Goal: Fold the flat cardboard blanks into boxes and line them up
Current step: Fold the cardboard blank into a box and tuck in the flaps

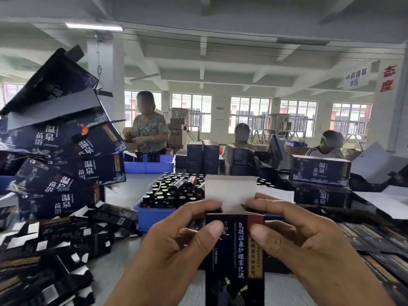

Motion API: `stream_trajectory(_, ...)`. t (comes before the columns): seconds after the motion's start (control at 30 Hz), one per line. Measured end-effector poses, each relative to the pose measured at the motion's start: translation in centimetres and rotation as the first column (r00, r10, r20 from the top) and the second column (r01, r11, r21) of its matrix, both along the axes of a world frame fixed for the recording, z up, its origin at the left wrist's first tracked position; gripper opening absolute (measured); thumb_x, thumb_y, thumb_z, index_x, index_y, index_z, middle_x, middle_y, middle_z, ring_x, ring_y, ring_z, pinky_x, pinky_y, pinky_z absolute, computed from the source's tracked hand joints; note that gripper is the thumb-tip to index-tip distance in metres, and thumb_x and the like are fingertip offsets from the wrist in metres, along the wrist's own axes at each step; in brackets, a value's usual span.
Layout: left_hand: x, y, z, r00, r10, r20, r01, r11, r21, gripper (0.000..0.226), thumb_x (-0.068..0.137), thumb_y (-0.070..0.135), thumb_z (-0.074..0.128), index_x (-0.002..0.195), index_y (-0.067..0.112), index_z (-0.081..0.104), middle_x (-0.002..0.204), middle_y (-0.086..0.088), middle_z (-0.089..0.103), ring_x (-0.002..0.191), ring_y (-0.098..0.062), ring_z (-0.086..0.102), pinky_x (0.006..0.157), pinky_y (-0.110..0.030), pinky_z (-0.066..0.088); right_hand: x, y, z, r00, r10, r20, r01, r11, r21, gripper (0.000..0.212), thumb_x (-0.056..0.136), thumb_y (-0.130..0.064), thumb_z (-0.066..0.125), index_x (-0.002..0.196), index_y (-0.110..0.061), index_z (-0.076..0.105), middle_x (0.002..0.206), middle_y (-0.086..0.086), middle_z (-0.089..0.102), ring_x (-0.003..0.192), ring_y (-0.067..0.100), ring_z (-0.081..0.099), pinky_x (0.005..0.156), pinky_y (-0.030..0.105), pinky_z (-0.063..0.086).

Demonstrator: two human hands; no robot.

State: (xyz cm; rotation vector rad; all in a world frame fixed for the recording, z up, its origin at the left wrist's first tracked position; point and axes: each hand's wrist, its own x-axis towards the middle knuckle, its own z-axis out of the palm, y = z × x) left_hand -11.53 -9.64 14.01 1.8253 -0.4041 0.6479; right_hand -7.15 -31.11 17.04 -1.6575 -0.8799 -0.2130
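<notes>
The work table (123, 195) ran across the whole view, crowded on every side; at its left a leaning heap of large dark printed cartons (66, 146) rose well above the surface, and more of the same cartons (320, 171) stood stacked at the right; below the heap lay a loose spread of flat cardboard blanks (48, 246), dark with white undersides showing; between the two masses sat a blue tray (152, 214) packed with small dark bottles (174, 191); just in front of that tray, held up off the table at the centre, was the small box (235, 250) being formed, its body already squared up and its white top flap (230, 188) standing upright and unfolded; the left hand (176, 246) gripped the box's left edge, thumb on the printed front and fingers curled behind, and the right hand (309, 241) gripped the right edge the same way; the step in hand looked like closing the top end; the next move probably called for pressing the side tabs inward, then bending the white flap over and tucking it in, before the box joined a row; no lined-up row of small boxes was visible.
</notes>
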Motion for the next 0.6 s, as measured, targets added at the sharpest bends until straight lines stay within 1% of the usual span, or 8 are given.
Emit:
stream_trajectory(0.07,-0.1,0.0,0.0,1.0,0.006,-0.015,-0.006,1.0,-0.001,0.047,0.069,0.073,0.06,0.114,0.059,0.064,0.102,0.0,0.075,0.095,-0.031,0.07,0.091,-0.042,0.055,-0.2,0.0,0.1,1.0,-0.007,0.0,0.007,1.0,-0.012,0.035,0.064,-0.045,0.073,0.098,-0.055,0.074,0.116,-0.034,0.066,0.098,-0.005,0.069,0.075,0.004,0.05)
stream_trajectory(0.17,-0.2,0.1,0.1,0.999,0.02,-0.032,-0.02,1.0,0.006,0.032,0.08,0.068,0.059,0.111,0.06,0.064,0.101,0.013,0.075,0.084,-0.006,0.07,0.076,-0.022,0.054,-0.4,0.0,0.0,0.997,-0.073,-0.001,0.073,0.996,-0.059,0.042,0.063,-0.052,0.074,0.103,-0.058,0.069,0.11,-0.029,0.07,0.093,0.0,0.071,0.08,0.02,0.057)
stream_trajectory(0.23,-0.2,0.1,0.1,0.998,0.018,-0.053,-0.017,1.0,0.019,0.036,0.074,0.061,0.06,0.11,0.059,0.064,0.101,0.018,0.074,0.082,0.002,0.068,0.074,-0.014,0.05,-0.5,-0.1,0.0,0.987,-0.158,0.015,0.159,0.984,-0.081,0.046,0.066,-0.052,0.077,0.107,-0.063,0.06,0.105,-0.028,0.069,0.08,0.004,0.067,0.079,0.028,0.055)
stream_trajectory(0.3,-0.2,0.1,0.1,0.997,0.021,-0.068,-0.018,0.999,0.038,0.037,0.074,0.06,0.059,0.111,0.06,0.063,0.104,0.022,0.073,0.088,0.003,0.069,0.075,-0.014,0.05,-0.4,-0.3,-0.1,0.983,-0.179,0.03,0.181,0.98,-0.084,0.053,0.072,-0.044,0.079,0.106,-0.07,0.047,0.109,-0.037,0.065,0.076,0.003,0.062,0.075,0.026,0.05)
stream_trajectory(0.37,-0.4,0.0,0.1,0.997,0.017,-0.072,-0.013,0.998,0.054,0.038,0.074,0.062,0.058,0.112,0.061,0.061,0.105,0.023,0.073,0.095,0.003,0.068,0.081,-0.019,0.05,-0.6,-0.3,0.1,0.987,-0.154,0.035,0.157,0.983,-0.095,0.066,0.076,-0.036,0.08,0.11,-0.077,0.04,0.116,-0.042,0.061,0.079,0.006,0.062,0.071,0.022,0.052)
stream_trajectory(0.43,-0.6,0.0,0.1,0.997,0.013,-0.075,-0.008,0.998,0.07,0.038,0.074,0.063,0.057,0.112,0.062,0.061,0.104,0.025,0.072,0.1,0.006,0.067,0.083,-0.019,0.049,-0.8,-0.4,0.1,0.993,-0.121,0.015,0.121,0.989,-0.089,0.07,0.079,-0.026,0.081,0.114,-0.076,0.046,0.119,-0.038,0.061,0.073,0.012,0.064,0.063,0.019,0.054)
stream_trajectory(0.5,-0.8,-0.3,0.2,0.997,-0.011,-0.082,0.016,0.997,0.069,0.033,0.078,0.058,0.058,0.111,0.06,0.061,0.098,0.023,0.074,0.096,0.005,0.067,0.075,-0.009,0.049,-1.0,-0.3,0.2,0.995,-0.093,-0.023,0.091,0.993,-0.074,0.061,0.081,-0.02,0.079,0.107,-0.07,0.055,0.118,-0.036,0.062,0.065,0.01,0.065,0.057,0.016,0.051)
stream_trajectory(0.6,-1.1,-0.7,0.6,0.997,-0.048,-0.052,0.051,0.997,0.053,0.025,0.087,0.042,0.06,0.109,0.052,0.065,0.099,0.016,0.076,0.092,-0.002,0.071,0.073,-0.008,0.049,-1.4,-0.1,0.3,0.994,-0.051,-0.098,0.046,0.998,-0.051,0.046,0.081,-0.02,0.079,0.102,-0.058,0.063,0.116,-0.031,0.065,0.061,0.011,0.067,0.055,0.02,0.052)
